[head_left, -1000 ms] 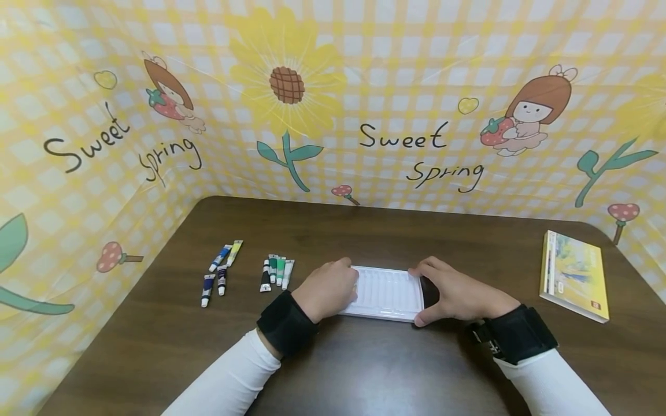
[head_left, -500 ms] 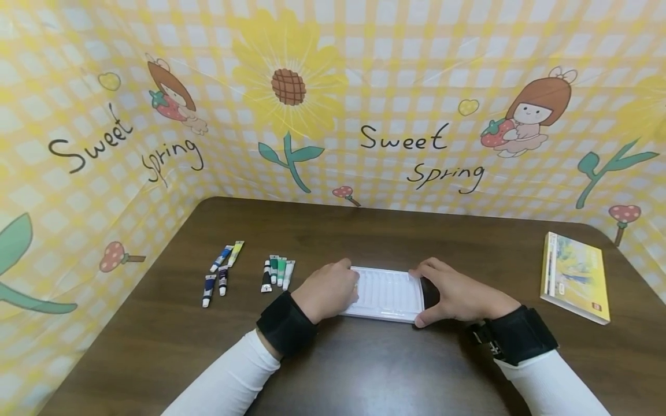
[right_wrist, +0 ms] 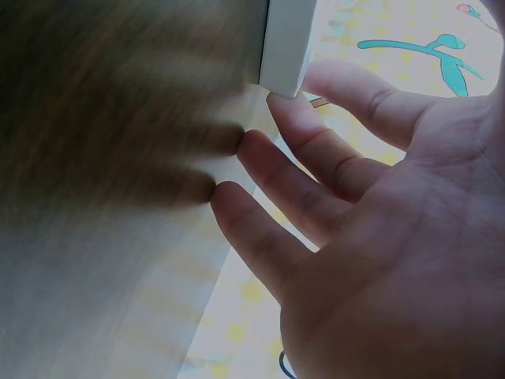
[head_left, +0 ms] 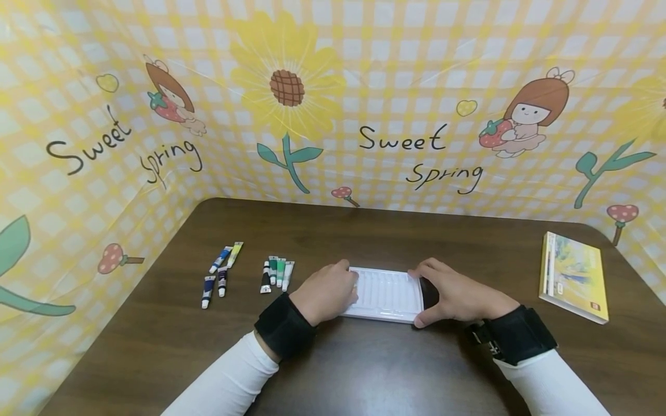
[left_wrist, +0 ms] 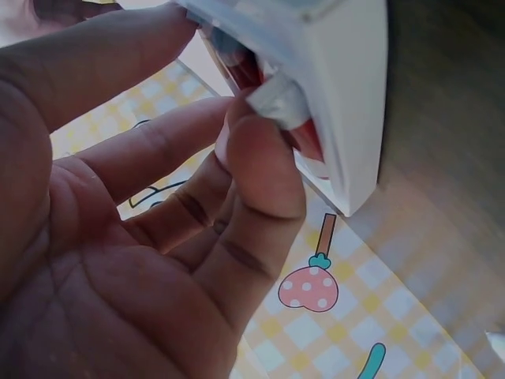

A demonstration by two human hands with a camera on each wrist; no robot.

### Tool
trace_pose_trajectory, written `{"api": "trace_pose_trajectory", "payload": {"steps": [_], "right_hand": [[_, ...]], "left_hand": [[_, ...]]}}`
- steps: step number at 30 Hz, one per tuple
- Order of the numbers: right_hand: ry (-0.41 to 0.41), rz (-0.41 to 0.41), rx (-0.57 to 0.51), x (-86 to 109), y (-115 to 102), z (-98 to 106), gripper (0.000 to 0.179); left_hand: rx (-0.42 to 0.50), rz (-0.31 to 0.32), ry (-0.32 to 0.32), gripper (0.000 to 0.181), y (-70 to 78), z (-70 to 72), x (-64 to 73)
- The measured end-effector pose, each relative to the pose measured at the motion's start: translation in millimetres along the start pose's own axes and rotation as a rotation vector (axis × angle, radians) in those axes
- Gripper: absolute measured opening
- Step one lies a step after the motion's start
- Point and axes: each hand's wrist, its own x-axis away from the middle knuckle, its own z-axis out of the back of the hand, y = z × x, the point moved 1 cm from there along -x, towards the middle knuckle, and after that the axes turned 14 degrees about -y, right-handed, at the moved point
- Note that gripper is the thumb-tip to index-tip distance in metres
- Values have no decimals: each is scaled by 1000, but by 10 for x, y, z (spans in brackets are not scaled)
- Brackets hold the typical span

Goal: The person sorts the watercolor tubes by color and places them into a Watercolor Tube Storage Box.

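A shallow white box with a ribbed plastic tray (head_left: 387, 292) lies on the table between both hands. My left hand (head_left: 326, 293) curls over its left end and covers that part in the head view. Up close in the left wrist view, its fingertips are at the silver crimped end of a red paint tube (left_wrist: 306, 138) inside the box; a second dark red tube (left_wrist: 239, 67) sits beside it. My right hand (head_left: 455, 294) spans the right end of the box, thumb at the near corner, forefinger at the far one. The other right fingers (right_wrist: 268, 170) reach down to the tabletop.
Left of the box lies a row of black, green and white paint tubes (head_left: 281, 271). Farther left is a looser group of blue, purple and yellow tubes (head_left: 222, 281). A yellow book (head_left: 574, 277) lies at the right. Checked cloth (head_left: 395, 75) stands behind the table (head_left: 385, 375).
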Motion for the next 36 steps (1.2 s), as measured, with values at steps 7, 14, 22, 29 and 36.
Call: {"api": "trace_pose_trajectory", "payload": {"steps": [7,14,22,29,36], "right_hand": [[-14,-6,3,-1,4,0,92],[-25,-13,-7,-11,15,-8,93],[-24,-10,-1,-14,25,-12,95],[-24,-12,-3,-11,13,-5,94],[-31,-15,-12,-11,-6,5,95]], "left_hand": [[9,-6,1,28,-12,-9,-3],[12,-1,23,25,-4,-19,10],[29,-3,67,23,9,3,42],[25,11,91,26,-7,60,72],[43,30,114,28,-111,131,92]]}}
